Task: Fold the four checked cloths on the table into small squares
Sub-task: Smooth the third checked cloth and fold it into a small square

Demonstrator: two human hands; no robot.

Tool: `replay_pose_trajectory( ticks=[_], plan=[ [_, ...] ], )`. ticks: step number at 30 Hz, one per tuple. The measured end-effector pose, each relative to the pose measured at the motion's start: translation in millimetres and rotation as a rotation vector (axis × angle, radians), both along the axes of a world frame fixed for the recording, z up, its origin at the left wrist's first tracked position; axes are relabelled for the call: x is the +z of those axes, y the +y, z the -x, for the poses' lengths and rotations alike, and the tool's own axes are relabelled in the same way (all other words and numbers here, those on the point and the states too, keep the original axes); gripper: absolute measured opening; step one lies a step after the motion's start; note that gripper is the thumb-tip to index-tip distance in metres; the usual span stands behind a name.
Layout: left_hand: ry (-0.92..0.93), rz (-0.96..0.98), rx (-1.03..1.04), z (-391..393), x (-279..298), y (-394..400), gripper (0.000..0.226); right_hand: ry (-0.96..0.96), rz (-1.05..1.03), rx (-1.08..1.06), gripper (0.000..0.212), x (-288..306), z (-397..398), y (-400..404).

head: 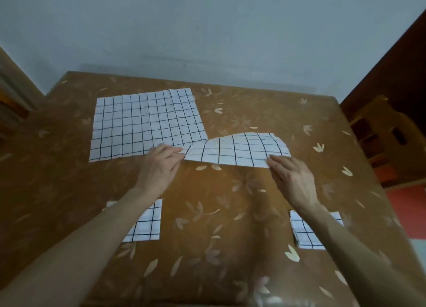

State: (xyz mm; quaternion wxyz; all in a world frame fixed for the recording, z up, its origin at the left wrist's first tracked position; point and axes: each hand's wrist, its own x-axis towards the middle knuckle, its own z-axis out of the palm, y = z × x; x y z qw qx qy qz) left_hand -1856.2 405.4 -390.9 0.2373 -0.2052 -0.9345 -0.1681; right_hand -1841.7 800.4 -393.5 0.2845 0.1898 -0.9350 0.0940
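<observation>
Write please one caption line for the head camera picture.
Both hands fold a checked cloth on the table.

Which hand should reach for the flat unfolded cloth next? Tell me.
Left. The left hand already lies at the flat unfolded cloth's near edge; the right hand is beyond the half-folded cloth.

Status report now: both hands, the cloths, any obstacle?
Left hand and right hand each pinch the half-folded cloth. Flat cloth untouched behind. Two folded squares near. Nothing in the way.
</observation>
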Motion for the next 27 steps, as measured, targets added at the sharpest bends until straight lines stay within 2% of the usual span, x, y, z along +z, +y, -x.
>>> replay_pose_trajectory(
  ticks=[7, 11, 15, 18, 21, 27],
  plan=[
    [-0.221, -0.012, 0.083, -53.6, -92.4, 30.4, 0.035, -0.266, -0.004, 0.009, 0.038, -97.4, -38.0, 20.6],
    [-0.303, 0.097, 0.058, -77.7, -115.8, 31.1, 0.048, -0.317, -0.035, 0.047, 0.032, -124.5, -55.7, 28.2],
    [-0.373, 0.197, 0.074, -93.2, -113.9, 31.9, 0.045, -0.348, -0.029, 0.061, 0.031, -135.6, -67.9, 29.8],
    [-0.348, 0.230, 0.102, -98.1, -114.7, 33.1, 0.021, -0.384, 0.000, 0.043, 0.036, -136.2, -74.1, 28.0],
    [-0.355, 0.209, 0.131, -100.5, -116.8, 43.2, 0.036, -0.422, 0.038, -0.021, 0.043, -130.7, -76.6, 18.7],
    [-0.435, 0.153, 0.110, -91.1, -124.7, 99.0, 0.045, -0.576, 0.024, -0.019, 0.057, -129.7, -68.2, -25.4]
  ],
)
